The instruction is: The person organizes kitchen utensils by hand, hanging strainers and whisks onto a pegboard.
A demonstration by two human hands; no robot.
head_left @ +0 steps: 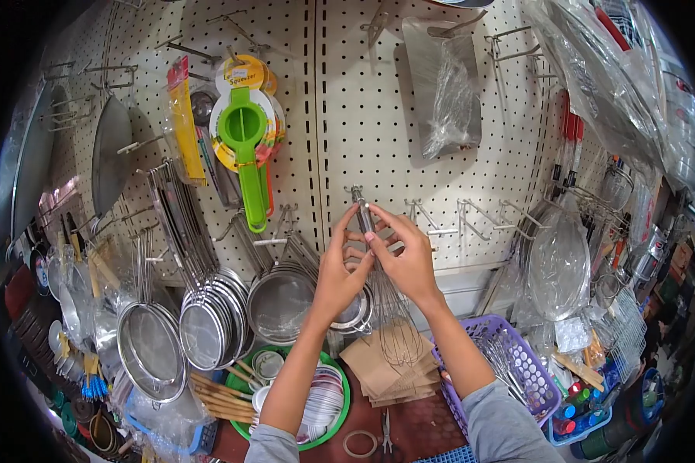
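Note:
Both hands are raised at the pegboard in the middle of the view. My left hand has its fingers closed around the upper handle of a wire whisk. From the right side, my right hand pinches the same handle. The whisk hangs with its wire loops downward, in front of brown paper bags. Its handle top is at a metal hook; whether it is hung on the hook is hard to tell.
Strainers hang to the left, below a green squeezer. Packaged metal blades hang upper right. Below are a green basket, paper bags, scissors and a purple basket.

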